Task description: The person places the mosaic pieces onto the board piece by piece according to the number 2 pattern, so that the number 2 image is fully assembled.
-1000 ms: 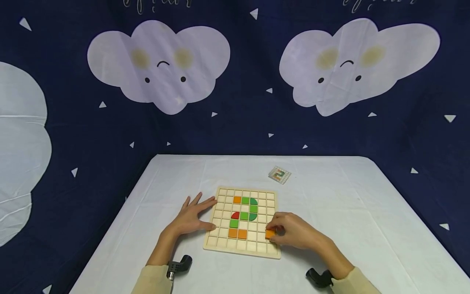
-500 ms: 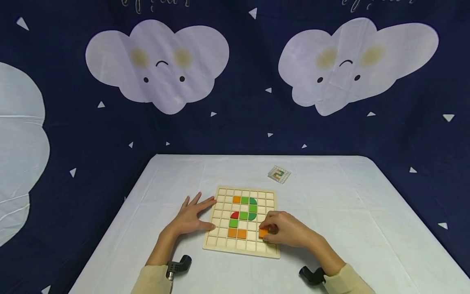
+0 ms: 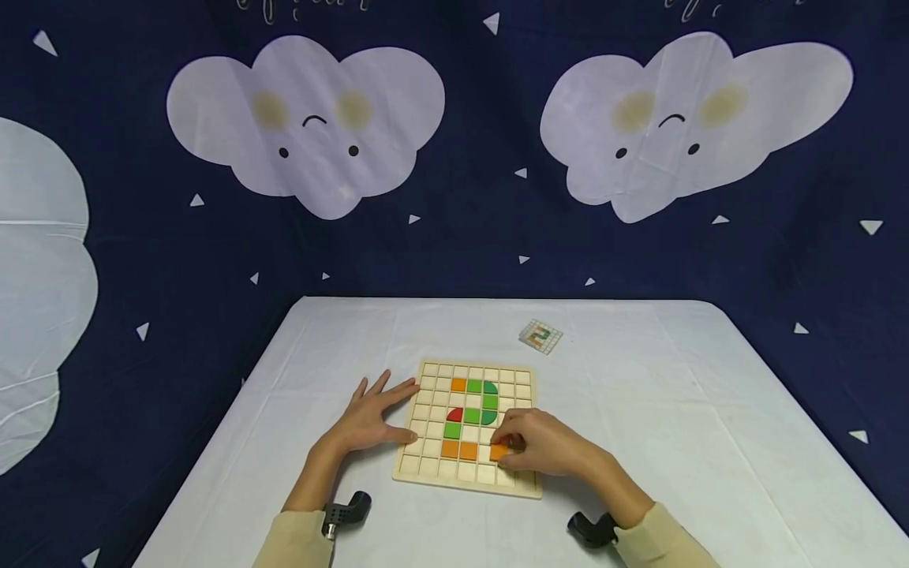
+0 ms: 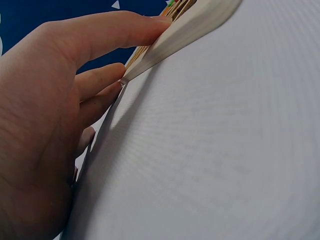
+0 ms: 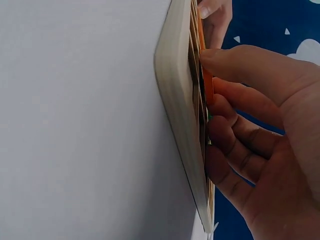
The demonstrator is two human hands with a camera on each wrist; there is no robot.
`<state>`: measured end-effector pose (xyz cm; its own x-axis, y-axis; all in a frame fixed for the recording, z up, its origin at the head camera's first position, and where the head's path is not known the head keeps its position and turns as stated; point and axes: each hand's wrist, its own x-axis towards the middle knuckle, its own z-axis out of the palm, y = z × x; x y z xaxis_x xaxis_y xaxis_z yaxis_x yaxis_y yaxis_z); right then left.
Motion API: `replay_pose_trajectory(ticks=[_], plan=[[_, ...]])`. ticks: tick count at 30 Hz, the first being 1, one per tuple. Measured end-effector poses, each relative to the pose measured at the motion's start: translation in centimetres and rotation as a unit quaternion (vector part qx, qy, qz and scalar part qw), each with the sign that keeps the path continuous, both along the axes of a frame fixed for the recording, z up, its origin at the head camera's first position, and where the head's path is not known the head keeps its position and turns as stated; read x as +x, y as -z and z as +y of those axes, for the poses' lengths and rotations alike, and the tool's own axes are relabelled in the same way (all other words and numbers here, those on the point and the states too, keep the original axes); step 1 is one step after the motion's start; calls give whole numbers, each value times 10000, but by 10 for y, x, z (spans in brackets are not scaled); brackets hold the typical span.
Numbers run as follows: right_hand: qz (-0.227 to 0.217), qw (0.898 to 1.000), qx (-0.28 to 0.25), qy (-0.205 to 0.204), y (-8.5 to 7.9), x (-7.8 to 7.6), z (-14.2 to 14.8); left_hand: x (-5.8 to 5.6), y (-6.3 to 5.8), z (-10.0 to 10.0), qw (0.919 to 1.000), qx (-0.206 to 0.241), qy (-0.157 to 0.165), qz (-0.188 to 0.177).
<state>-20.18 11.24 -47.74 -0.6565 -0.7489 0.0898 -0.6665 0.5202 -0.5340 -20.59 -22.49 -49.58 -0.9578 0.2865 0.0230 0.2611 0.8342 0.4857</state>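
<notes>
A square wooden grid board (image 3: 432,466) lies on the white table in the head view. Along its left edge rests my left hand (image 3: 365,422), fingers straight and spread, the thumb and a fingertip touching the rim. My right hand (image 3: 550,443) pinches an orange square tile (image 3: 499,453) between thumb and fingers, low over the lower right cells. In the right wrist view that orange tile (image 5: 208,85) stands edge-on at the board's surface; whether it sits in a cell is hard to tell. Left of it are two more orange tiles (image 3: 458,450), side by side.
Several green tiles (image 3: 472,416), a red quarter-round tile (image 3: 455,415) and an orange tile (image 3: 458,385) fill other cells. Behind the board lies a small stack of pattern cards (image 3: 541,337). A dark blue cloth with clouds (image 3: 454,260) hangs beyond the table.
My right hand has slid leftward across the board with the orange tile, from near the right edge toward the two orange tiles. My left hand has stayed in place.
</notes>
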Motion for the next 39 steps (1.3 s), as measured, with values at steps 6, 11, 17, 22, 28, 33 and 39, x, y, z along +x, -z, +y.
replay_pose_trajectory(ticks=[6,11,17,22,28,33,39], plan=[[-30,10000,58,-17,-2,3,-6,1,0,1,10000,-11,1,-13],[-93,9999,41,-43,-3,3,-11,0,-1,1,10000,-21,25,14],[-183,9997,128,44,-2,3,-14,-2,0,2,10000,13,20,5],[-87,9999,46,44,-2,4,-12,-1,2,2,10000,4,-5,26],[-30,9998,-125,160,-3,4,-2,1,2,1,10000,-44,-58,-23],[356,9980,-91,519,-2,1,16,0,3,1,10000,-25,-56,29],[574,9929,39,1044,-1,-6,48,-1,5,2,10000,0,12,67]])
